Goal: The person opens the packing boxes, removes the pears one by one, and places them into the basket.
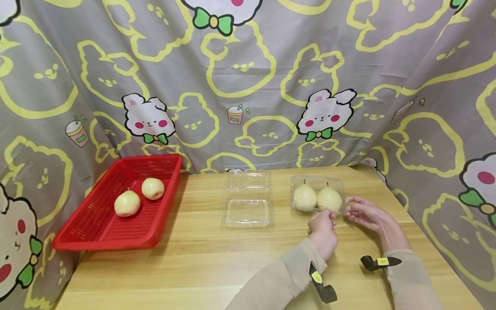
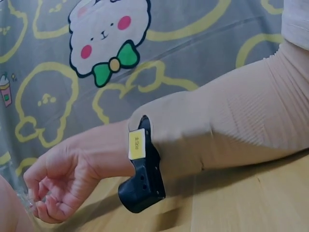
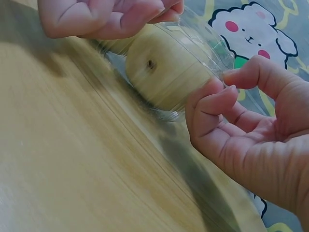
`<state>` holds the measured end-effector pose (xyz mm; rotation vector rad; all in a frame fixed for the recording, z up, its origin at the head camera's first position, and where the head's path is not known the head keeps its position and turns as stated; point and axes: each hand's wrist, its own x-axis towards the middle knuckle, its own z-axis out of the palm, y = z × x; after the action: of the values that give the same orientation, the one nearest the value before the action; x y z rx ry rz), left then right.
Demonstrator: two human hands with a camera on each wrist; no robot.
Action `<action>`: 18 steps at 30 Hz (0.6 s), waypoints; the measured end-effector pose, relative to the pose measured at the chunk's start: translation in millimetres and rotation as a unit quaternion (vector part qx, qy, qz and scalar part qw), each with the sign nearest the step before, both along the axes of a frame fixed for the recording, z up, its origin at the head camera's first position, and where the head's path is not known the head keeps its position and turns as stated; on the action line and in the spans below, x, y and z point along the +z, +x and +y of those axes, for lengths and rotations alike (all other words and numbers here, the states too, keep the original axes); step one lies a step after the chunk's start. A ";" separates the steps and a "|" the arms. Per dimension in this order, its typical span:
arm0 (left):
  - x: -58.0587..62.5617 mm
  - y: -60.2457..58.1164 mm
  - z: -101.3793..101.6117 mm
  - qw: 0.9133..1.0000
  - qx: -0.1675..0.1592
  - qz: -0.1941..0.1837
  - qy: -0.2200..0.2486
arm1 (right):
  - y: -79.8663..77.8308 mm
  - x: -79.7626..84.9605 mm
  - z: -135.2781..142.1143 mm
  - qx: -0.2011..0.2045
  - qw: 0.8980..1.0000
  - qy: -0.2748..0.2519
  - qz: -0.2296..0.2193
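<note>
A clear plastic clamshell box [image 1: 317, 177] with its lid over two pale yellow pears [image 1: 304, 198] stands at the right of the table. At its front edge my left hand [image 1: 324, 232] grips the rim with curled fingers. My right hand [image 1: 366, 213] pinches the box's right front corner between thumb and index finger; the right wrist view shows this pinch at the box's seam, close beside a pear [image 3: 166, 67]. The left fingertips' contact is partly hidden there. Whether the lid is fully snapped cannot be seen.
A second clear clamshell box [image 1: 248, 211] lies open at the middle of the table. To the left stands a red plastic basket [image 1: 151, 234] holding two pears [image 1: 127, 203]. A patterned curtain [image 1: 248, 77] hangs behind the wooden table [image 1: 193, 267].
</note>
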<state>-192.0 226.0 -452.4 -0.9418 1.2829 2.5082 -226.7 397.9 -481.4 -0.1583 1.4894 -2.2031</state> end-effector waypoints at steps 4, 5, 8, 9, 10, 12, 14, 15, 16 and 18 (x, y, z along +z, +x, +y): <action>-1.9 2.4 -1.1 1.000 -0.010 0.000 -0.027 | 1.8 -1.1 0.3 0.008 1.000 -0.003 0.000; -3.3 3.9 -1.2 0.999 -0.008 0.004 -0.036 | 2.9 -1.6 0.5 0.011 1.000 -0.003 -0.001; -6.5 9.8 -2.6 0.998 -0.007 0.022 -0.060 | 5.7 -3.1 0.6 0.012 1.000 0.002 -0.004; -7.1 12.5 -3.6 0.997 -0.011 0.030 -0.065 | 6.1 -3.1 0.6 0.010 1.000 0.002 -0.005; -7.1 14.5 -4.4 0.997 -0.015 0.037 -0.062 | 6.2 -2.7 0.6 0.006 1.000 0.001 -0.005; -4.8 17.0 -5.7 0.997 -0.029 0.039 -0.053 | 5.2 -1.3 0.3 0.002 1.000 -0.002 -0.004; -1.3 18.5 -6.3 0.998 -0.038 0.033 -0.035 | 3.9 1.0 -0.3 0.004 1.000 -0.008 -0.002; 0.3 17.9 -6.1 0.998 -0.038 0.029 -0.028 | 3.2 1.6 -0.4 0.007 1.000 -0.012 -0.002; 2.2 16.9 -5.8 0.999 -0.036 0.023 -0.017 | 2.4 2.0 -0.7 0.010 1.000 -0.013 -0.001; 4.2 14.5 -6.1 0.999 -0.035 0.012 -0.003 | 0.7 2.4 -1.1 0.014 1.000 -0.014 -0.002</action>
<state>-177.6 219.8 -448.2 -0.8561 1.3087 2.4710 -226.1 396.8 -479.0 -0.1841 1.4462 -2.2011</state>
